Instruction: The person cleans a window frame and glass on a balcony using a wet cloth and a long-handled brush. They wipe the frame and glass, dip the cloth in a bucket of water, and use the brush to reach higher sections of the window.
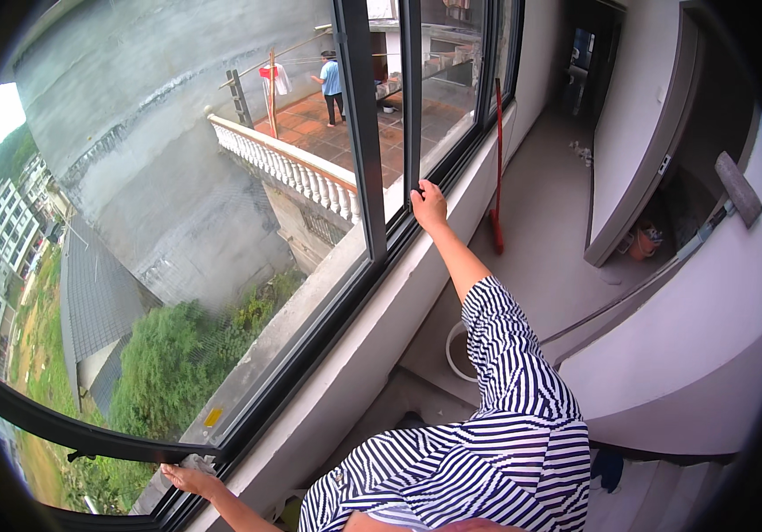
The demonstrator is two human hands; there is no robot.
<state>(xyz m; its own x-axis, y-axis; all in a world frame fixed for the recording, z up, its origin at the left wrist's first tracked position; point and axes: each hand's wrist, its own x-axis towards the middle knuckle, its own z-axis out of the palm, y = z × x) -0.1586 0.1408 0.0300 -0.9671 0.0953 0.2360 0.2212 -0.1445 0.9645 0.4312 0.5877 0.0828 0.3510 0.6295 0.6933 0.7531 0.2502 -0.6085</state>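
At the lower left, my left hand [188, 480] holds a crumpled whitish cloth [198, 463] against the bottom corner of the black window frame [268, 405]. My right arm reaches up and forward, and my right hand [428, 205] grips the edge of a dark upright frame member [411, 100] of the sliding window. Between the two hands spans a large glass pane [234, 332], with a yellow sticker [213, 417] low on it. The fingertips of my right hand are partly hidden by the frame.
A white sill wall [354, 372] runs below the window. A red-handled broom [498, 166] leans against it, near a white-rimmed bucket [450, 352]. Steps [660, 492] lie at the lower right. A long-handled roller or mop [738, 189] stands right. Outside, a person [331, 86] stands on a tiled terrace [301, 123].
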